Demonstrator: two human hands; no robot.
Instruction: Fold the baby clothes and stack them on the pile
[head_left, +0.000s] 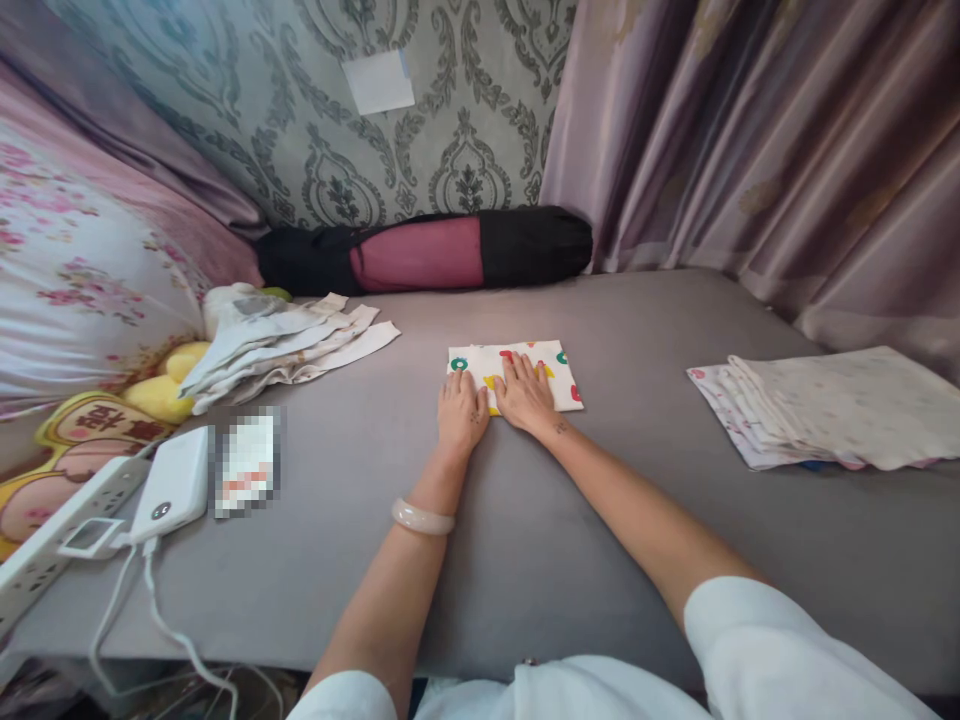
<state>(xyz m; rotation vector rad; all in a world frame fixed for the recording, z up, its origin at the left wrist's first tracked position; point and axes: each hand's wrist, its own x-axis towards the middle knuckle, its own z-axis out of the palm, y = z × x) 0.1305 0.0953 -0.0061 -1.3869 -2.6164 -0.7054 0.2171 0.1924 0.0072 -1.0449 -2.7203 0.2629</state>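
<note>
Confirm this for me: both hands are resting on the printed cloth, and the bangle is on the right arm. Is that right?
Not quite: the head view shows the bangle on the left arm, not the right. The left hand and right hand do both rest on the printed cloth.

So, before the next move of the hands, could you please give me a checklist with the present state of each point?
1. Left hand resting on the printed white cloth: ok.
2. Right hand spread on the same cloth: ok.
3. Cloth lying flat: ok.
4. Cloth apart from the folded cloth stack at right: ok.
5. White power bank apart from both hands: ok.
6. Cloth's underside free of creases: cannot tell, hidden.
</note>
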